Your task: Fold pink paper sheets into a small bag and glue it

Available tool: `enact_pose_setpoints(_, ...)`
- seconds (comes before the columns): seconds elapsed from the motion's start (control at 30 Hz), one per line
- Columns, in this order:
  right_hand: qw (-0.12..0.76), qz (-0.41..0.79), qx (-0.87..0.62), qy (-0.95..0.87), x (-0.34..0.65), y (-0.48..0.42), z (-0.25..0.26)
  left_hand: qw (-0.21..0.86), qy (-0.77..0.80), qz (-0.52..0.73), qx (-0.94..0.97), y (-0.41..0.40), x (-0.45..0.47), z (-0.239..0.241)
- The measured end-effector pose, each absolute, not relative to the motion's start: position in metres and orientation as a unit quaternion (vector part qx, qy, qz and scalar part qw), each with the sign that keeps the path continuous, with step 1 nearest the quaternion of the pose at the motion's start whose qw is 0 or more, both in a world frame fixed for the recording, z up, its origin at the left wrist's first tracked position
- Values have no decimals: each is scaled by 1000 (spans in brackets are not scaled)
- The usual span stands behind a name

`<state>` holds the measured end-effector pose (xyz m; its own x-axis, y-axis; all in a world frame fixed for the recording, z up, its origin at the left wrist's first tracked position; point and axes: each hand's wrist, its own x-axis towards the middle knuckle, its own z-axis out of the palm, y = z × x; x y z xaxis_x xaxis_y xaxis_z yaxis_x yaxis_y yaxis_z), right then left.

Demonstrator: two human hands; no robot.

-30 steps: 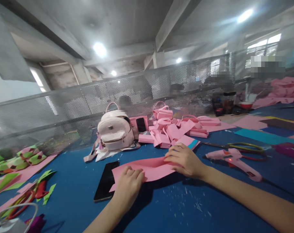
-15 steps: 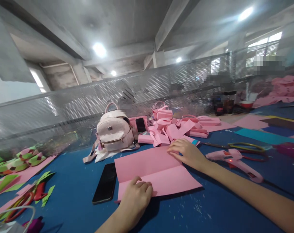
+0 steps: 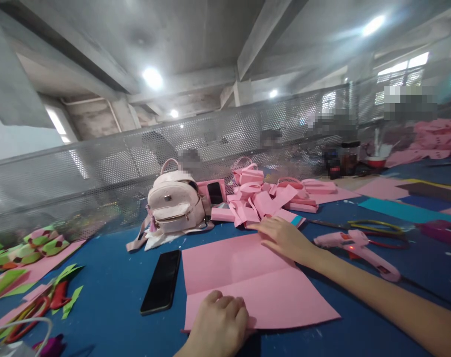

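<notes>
Beyond a thin, creased, rectangular pink sheet [image 3: 244,263] of unclear material stands a long grey perforated metal partition [image 3: 110,171], crossing the full width of the view. Under the sheet spreads a broad blue tabletop [image 3: 110,297], marked with pale flecks to the sheet's right. A tumbled heap of folded pink pieces [image 3: 268,198] lies past the sheet's far right corner. The sheet itself lies mostly unfolded, a shallow crease running across it from side to side. Past its far left corner sits an upright cream backpack [image 3: 175,201] with a front pocket and a top handle. A long flat turquoise strip [image 3: 404,210] lies well to the sheet's right, farther back.

The bare left hand [image 3: 225,322] rests on the sheet's near edge, fingers curled and close together; its thumb is hidden, so whether it pinches the edge cannot be told. The bare right hand [image 3: 279,240] lies over the sheet's far right corner, fingers extended beyond the edge, thumb spread apart from them.

Right of the sheet lies a pale pink plastic glue gun [image 3: 359,245], a small red light glowing on it. Just beside the sheet's left edge rests a flat, black, rectangular phone [image 3: 161,281], its screen dark. Well to the sheet's left is a small bright green scrap [image 3: 73,302].
</notes>
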<state>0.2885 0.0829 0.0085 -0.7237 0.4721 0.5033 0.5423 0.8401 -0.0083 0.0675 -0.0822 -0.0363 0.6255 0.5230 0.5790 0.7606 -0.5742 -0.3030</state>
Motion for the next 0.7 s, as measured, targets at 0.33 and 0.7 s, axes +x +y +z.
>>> enact_pose_setpoints(0.33, 206, -82, -252, -942, 263, 68, -5, 184, -494, -214, -823, -51, 60, -16)
enact_pose_setpoints(0.7, 236, -116, -179, -948, 260, 68, -40, 163, -519, -153, -825, -10, 34, -36)
